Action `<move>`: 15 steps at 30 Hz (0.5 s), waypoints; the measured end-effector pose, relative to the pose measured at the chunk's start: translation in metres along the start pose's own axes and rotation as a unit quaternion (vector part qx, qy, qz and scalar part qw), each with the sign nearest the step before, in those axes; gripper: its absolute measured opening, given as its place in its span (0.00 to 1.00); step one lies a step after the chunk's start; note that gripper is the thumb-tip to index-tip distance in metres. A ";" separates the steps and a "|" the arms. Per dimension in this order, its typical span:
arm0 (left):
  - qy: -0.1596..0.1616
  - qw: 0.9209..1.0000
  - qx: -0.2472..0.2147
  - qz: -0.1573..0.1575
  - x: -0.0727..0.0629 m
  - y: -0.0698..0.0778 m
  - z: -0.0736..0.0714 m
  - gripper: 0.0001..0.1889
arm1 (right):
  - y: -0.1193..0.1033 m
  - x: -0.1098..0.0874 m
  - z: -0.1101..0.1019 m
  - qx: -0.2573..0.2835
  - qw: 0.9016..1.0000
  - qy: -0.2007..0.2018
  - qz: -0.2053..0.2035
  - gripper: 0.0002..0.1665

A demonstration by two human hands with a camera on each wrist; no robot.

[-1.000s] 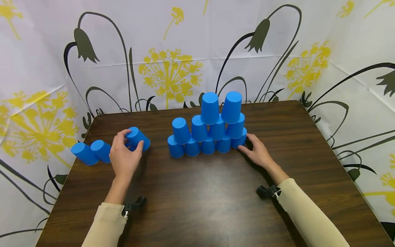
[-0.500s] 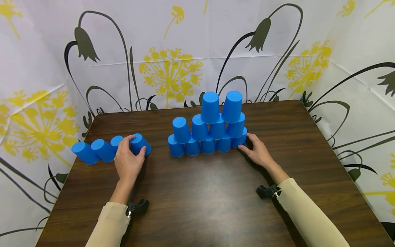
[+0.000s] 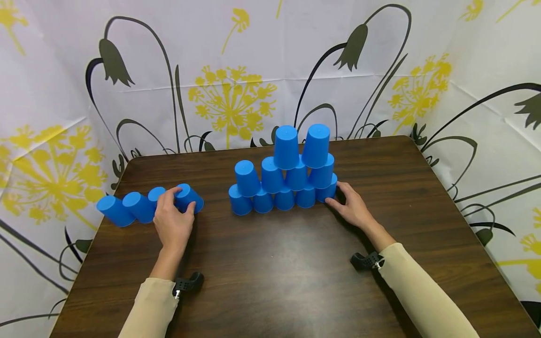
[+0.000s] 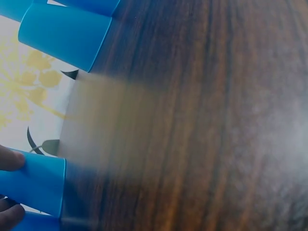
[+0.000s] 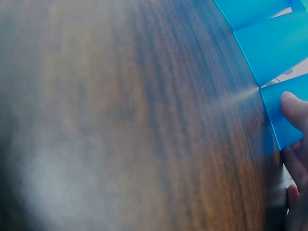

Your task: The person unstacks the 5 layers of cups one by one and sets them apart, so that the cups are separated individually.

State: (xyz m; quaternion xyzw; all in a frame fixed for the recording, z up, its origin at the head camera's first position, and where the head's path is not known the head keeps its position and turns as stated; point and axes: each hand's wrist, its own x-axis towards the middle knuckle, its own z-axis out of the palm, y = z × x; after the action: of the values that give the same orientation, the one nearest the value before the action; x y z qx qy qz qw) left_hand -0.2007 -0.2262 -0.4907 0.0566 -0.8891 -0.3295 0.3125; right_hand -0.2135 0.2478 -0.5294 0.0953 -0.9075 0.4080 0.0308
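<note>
In the head view my left hand (image 3: 174,219) grips an upside-down blue plastic cup (image 3: 193,201), thumb on its near right side and fingers over the far left. The left wrist view catches those fingertips (image 4: 9,160) against the cup's wall. On the right, my right hand (image 3: 352,206) holds the end cup (image 3: 327,190) of a stack's bottom row; its thumb (image 5: 294,110) lies flat on the wall, with other fingers round the outer side. That stack of upside-down blue cups has three levels, topped by two cups, one of them the left top cup (image 3: 286,148).
Left of my left hand stand more upside-down blue cups: an outer cup (image 3: 115,211), a middle one (image 3: 138,207) and a partly hidden one (image 3: 155,193). A brown wooden table (image 3: 270,277) carries everything. Behind it hangs a flower-printed cloth (image 3: 270,56).
My left hand and its cup have come down slightly toward the table, with the hand shifting a little right. A cup behind that hand now shows. The right hand and stack stay put.
</note>
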 end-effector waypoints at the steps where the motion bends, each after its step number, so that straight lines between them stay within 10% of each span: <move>1: 0.002 1.000 -0.001 0.001 0.000 0.000 0.000 0.26 | 0.000 0.000 0.000 0.000 1.000 -0.001 0.000 0.39; 15: 0.004 1.000 -0.009 0.013 -0.001 -0.001 -0.001 0.26 | -0.001 0.000 -0.001 -0.002 1.000 0.001 0.001 0.39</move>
State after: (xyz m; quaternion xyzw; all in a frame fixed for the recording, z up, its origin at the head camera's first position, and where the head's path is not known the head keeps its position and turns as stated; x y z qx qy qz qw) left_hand -0.1992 -0.2272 -0.4915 0.0438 -0.8853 -0.3333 0.3212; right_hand -0.2134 0.2477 -0.5285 0.0942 -0.9084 0.4061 0.0314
